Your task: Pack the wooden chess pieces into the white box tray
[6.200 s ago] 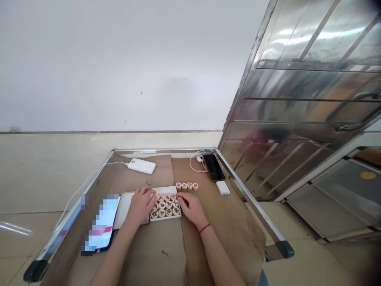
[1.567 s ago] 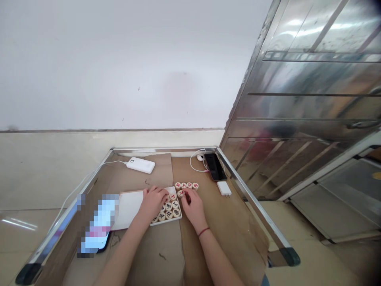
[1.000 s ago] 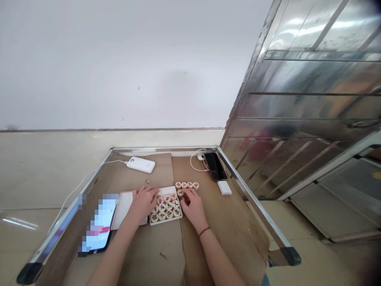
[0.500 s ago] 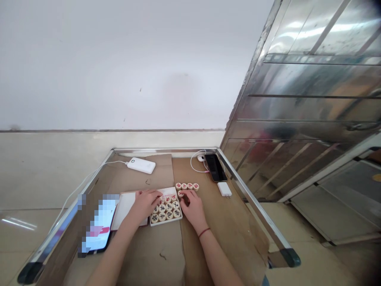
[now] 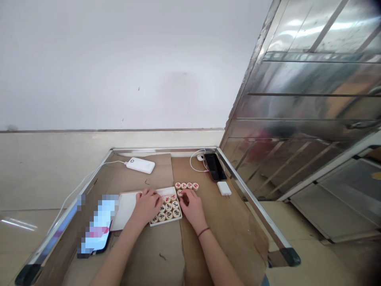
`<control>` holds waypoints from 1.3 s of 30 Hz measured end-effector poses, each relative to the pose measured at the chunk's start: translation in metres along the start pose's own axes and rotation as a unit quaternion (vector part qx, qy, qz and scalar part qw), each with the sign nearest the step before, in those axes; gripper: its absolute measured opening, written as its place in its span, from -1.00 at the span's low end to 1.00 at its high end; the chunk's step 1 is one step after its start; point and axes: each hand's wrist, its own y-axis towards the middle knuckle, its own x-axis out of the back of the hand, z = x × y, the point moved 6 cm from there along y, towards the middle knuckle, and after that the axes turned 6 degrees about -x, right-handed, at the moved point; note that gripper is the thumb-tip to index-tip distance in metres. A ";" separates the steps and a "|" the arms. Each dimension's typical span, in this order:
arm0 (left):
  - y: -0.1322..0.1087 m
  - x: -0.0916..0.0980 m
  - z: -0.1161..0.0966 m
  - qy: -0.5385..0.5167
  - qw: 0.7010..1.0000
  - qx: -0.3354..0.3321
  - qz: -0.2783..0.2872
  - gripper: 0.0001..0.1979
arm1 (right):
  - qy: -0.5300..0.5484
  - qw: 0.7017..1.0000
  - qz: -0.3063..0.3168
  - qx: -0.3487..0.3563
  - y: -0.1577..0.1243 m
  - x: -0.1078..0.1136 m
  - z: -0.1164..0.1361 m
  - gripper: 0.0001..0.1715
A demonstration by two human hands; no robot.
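Note:
A shallow white box [image 5: 165, 224] holds several round xiangqi pieces [image 5: 169, 215] with black and red characters. My left hand [image 5: 149, 204] lies over the box's left side, its fingers curled down among the pieces. Its fingertips are hidden, so what they grip cannot be made out. Just right of the box, my right hand [image 5: 193, 206] has thumb and fingers closed around a red-marked xiangqi piece [image 5: 180, 193] on the cardboard. Behind that piece stands a short row of red-marked pieces [image 5: 189, 186].
Left of the box lies an open white lid [image 5: 123, 208], beside a lit phone [image 5: 99, 228]. A white power bank [image 5: 140, 165] with a cable is at the back. On the right are a dark phone [image 5: 216, 167] and a white charger [image 5: 224, 188]. A metal rim [image 5: 253, 204] edges the cardboard-covered table.
My left hand's fingers have drawn back and curled more over the left part of the box. My right hand has stayed at the same red-marked piece.

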 end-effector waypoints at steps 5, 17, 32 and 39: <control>-0.004 0.001 -0.004 -0.021 1.000 0.014 0.012 -0.72 | -0.015 1.000 -0.013 0.010 0.000 -0.001 -0.001 -0.83; -0.011 0.015 0.004 -0.141 0.977 0.101 -0.127 -0.78 | 0.039 0.992 -0.081 0.087 -0.010 0.015 0.021 -0.74; -0.034 0.009 -0.032 -0.276 0.939 -0.044 -0.202 -0.68 | 0.061 0.973 -0.143 0.170 -0.025 0.022 0.033 -0.73; -0.069 0.019 -0.006 -0.017 0.928 0.059 -0.366 -0.80 | 0.018 0.988 -0.148 0.031 -0.007 0.019 -0.012 -0.76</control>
